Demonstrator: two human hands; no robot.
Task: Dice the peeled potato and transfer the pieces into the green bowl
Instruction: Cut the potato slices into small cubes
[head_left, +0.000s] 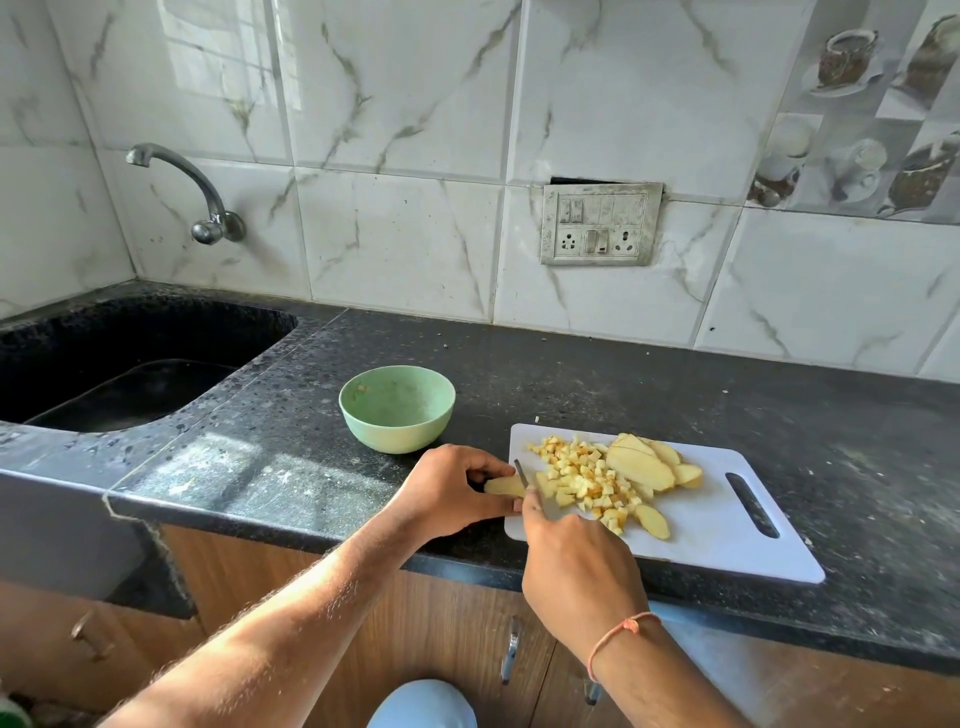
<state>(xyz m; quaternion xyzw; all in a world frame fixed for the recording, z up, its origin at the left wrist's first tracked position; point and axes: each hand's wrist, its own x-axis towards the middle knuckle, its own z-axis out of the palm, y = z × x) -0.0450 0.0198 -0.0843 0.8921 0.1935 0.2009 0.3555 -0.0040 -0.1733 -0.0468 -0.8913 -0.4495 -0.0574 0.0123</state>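
Note:
On the white cutting board (727, 525) lies a pile of small potato dice (582, 480), with several larger potato slices (647, 462) behind it and one slice (652, 521) at the front. My left hand (447, 491) pinches a potato slice (504, 486) at the board's left edge. My right hand (576, 564) grips a knife (522, 475) whose blade stands against that slice. The green bowl (397, 408) sits on the counter just behind my left hand, almost empty, with a small scrap inside.
The dark speckled counter (675, 384) runs along a tiled wall with a switch panel (600, 223). A black sink (130, 358) and a tap (192, 192) are at the left. Wooden cabinet doors (441, 613) hang below the counter edge.

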